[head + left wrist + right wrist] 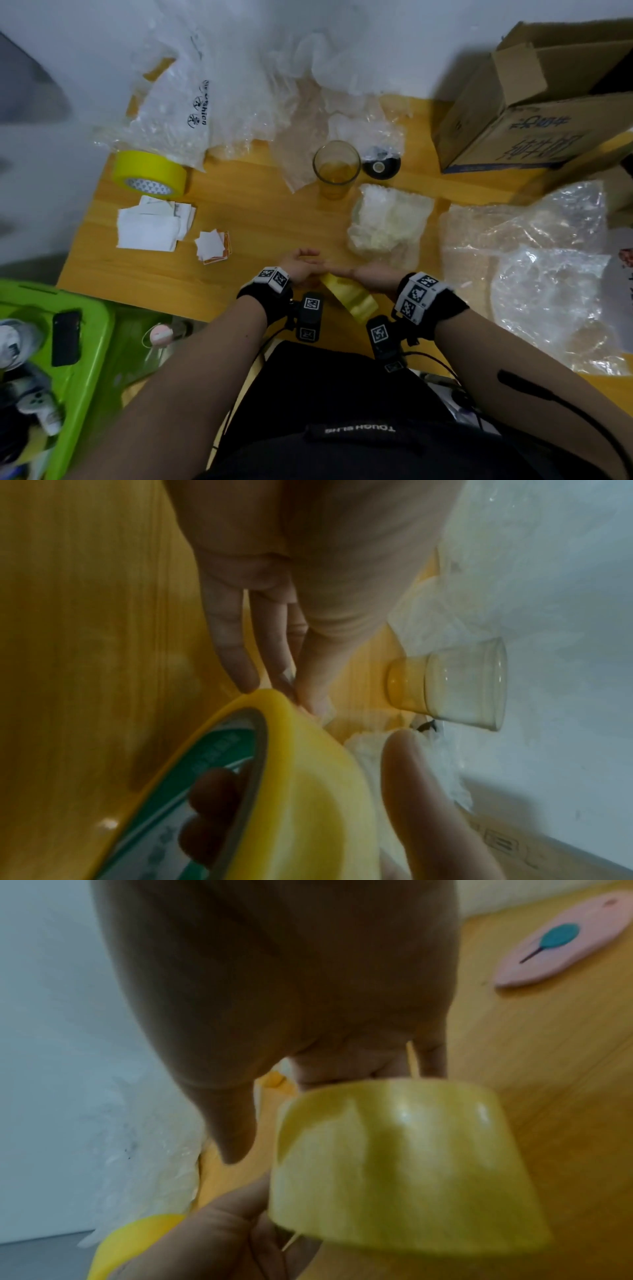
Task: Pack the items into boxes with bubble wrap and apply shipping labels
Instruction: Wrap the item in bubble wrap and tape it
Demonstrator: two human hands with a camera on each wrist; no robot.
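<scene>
A small yellow tape roll [352, 299] [308, 791] [394, 1164] is held just above the wooden table's [260, 212] front edge. My right hand [366, 277] [325, 1066] grips it, fingers [212, 791] through the core and thumb outside. My left hand [301, 265] [274, 693] meets it from the other side, thumb and fingertips pinching at its outer rim. A bundle wrapped in bubble wrap [387, 219] lies just beyond the hands. An empty drinking glass [337, 168] [455, 685] stands behind it. White label sheets [154, 224] lie at the left.
A larger yellow tape roll [150, 169] sits at the far left, and a black round object [380, 164] beside the glass. An open cardboard box [534, 113] stands at the back right. Loose bubble wrap [548, 267] covers the right side. A green bin [85, 342] is at the lower left.
</scene>
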